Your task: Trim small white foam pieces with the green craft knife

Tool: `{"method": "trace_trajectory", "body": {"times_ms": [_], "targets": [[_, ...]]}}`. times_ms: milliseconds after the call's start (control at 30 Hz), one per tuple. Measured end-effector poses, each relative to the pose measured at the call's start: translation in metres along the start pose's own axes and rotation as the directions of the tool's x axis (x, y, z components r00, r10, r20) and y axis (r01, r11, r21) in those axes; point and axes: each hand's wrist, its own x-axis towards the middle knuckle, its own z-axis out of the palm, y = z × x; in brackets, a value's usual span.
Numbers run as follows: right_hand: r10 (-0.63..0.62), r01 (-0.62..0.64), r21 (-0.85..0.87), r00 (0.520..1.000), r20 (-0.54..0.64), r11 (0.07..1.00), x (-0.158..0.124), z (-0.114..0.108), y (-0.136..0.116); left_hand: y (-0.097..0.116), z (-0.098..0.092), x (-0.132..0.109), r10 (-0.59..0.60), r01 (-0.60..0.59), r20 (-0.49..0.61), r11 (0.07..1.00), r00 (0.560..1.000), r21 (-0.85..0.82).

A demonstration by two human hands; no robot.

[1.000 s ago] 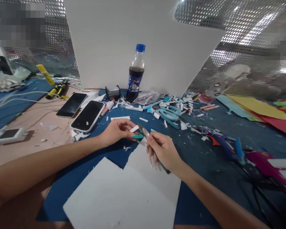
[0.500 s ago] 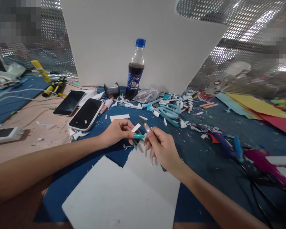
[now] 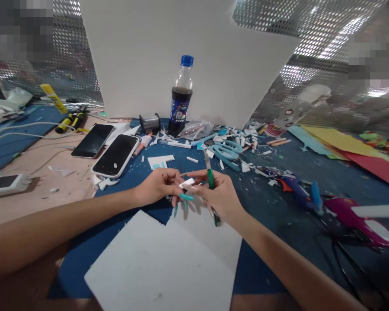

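Above the white foam board [image 3: 158, 263], my two hands meet around a small white foam piece [image 3: 187, 182]. My left hand [image 3: 160, 185], with long teal nails, is closed in a pinch on that piece. My right hand [image 3: 222, 194] keeps a knife [image 3: 210, 178] with a green part tucked between its fingers, the narrow blade pointing up and away. The right thumb and index finger also touch the foam piece. Behind the hands lies a white cut-out scrap [image 3: 160, 161], and a small white strip [image 3: 192, 159] rests nearby.
A cola bottle [image 3: 180, 103] stands before an upright white panel [image 3: 142, 56], beside a wire spool [image 3: 150, 124]. Blue scissors [image 3: 227, 151] lie among foam scraps. Phones [image 3: 116, 155] are at left; a magenta glue gun [image 3: 353, 216] and coloured sheets [image 3: 340, 142] are at right.
My right hand has turned, so the knife blade now points more upright, away from the foam piece. The right fingertips have come onto the piece in my left hand.
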Motion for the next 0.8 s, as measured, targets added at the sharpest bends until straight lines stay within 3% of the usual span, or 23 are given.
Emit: {"method": "trace_trajectory", "body": {"times_ms": [167,267,333,400,500,567,667,800], "targets": [[-0.024,0.02,-0.055,0.998,-0.059,0.998,-0.004,0.005,-0.004,-0.003,0.0,-0.002,0.028,-0.03,0.066,0.999,0.997,0.036],[-0.175,0.16,-0.133,0.978,-0.115,0.978,-0.007,0.004,-0.006,-0.005,-0.003,-0.003,0.241,-0.241,0.021,0.955,0.97,0.174],[-0.314,0.287,-0.199,0.942,-0.118,0.937,-0.008,0.003,-0.006,-0.006,-0.005,-0.003,0.481,-0.436,-0.042,0.826,0.876,0.357],[-0.41,0.372,-0.269,0.907,-0.098,0.888,-0.009,0.001,-0.006,-0.005,-0.007,-0.004,0.687,-0.566,-0.031,0.621,0.726,0.542],[-0.432,0.402,-0.313,0.901,-0.032,0.86,-0.013,0.001,-0.007,-0.003,-0.006,-0.007,0.827,-0.632,0.066,0.373,0.558,0.679],[-0.396,0.377,-0.332,0.918,0.013,0.864,-0.016,0.002,-0.008,-0.001,-0.002,-0.009,0.855,-0.64,0.1,0.297,0.509,0.709],[-0.342,0.32,-0.422,0.939,0.024,0.848,-0.022,0.003,-0.01,0.002,0.005,-0.012,0.874,-0.652,0.13,0.243,0.469,0.719],[-0.433,0.382,-0.47,0.901,-0.002,0.796,-0.028,0.004,-0.008,0.004,0.011,-0.013,0.887,-0.652,0.113,0.236,0.447,0.721]]}}
